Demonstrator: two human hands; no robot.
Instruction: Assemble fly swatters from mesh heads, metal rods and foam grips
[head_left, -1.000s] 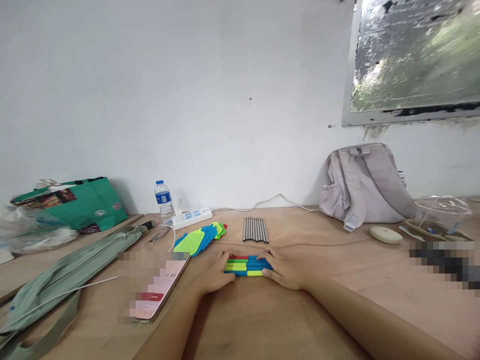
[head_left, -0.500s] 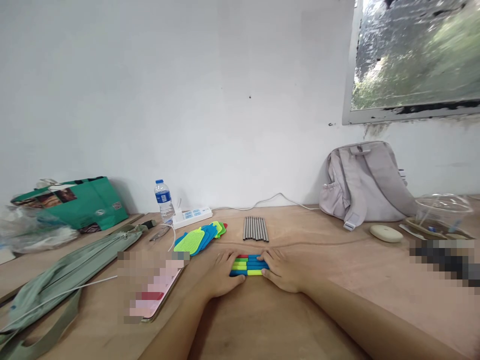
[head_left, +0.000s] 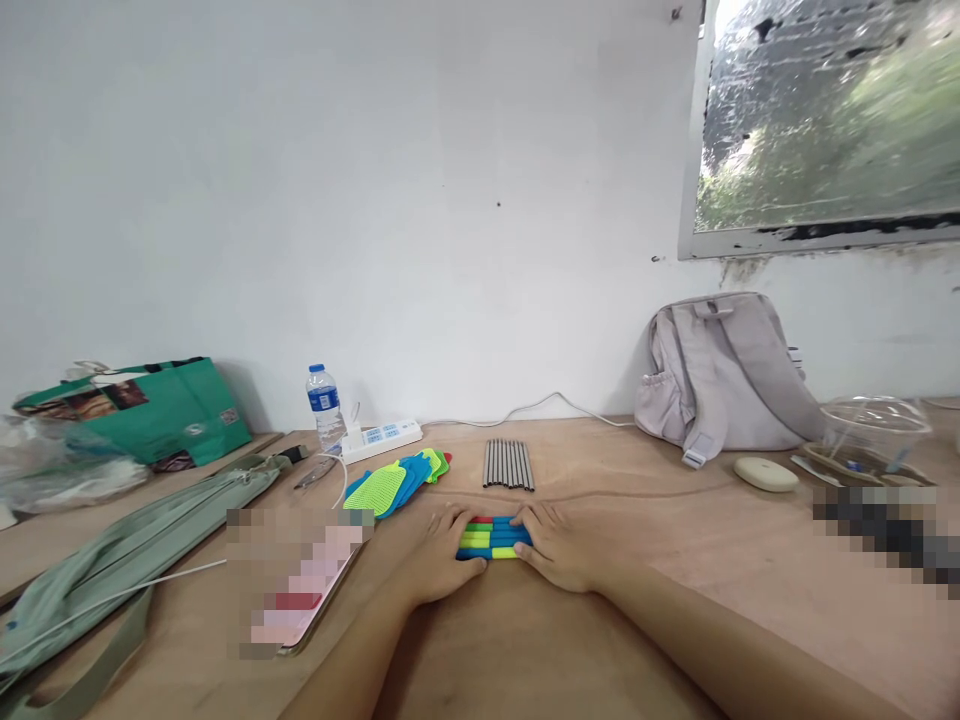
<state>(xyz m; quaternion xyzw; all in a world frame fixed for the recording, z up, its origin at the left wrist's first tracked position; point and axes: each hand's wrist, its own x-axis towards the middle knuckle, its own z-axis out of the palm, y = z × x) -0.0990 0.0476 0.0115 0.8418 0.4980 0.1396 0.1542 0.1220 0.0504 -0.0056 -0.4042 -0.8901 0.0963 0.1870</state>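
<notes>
Blue-capped bottle, contents unclear; left hand and right hand clasp coloured tubes.

The left forearm and right forearm angle inward from below. The left hand and right hand face each other, apart, backs upward, fingers bent, thumbs nearer the body.

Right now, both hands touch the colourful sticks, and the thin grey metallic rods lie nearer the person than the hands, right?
Not quite: the head view shows the thin grey metallic rods beyond the left hand and right hand, toward the white wall. Both hands do touch the colourful sticks.
</notes>
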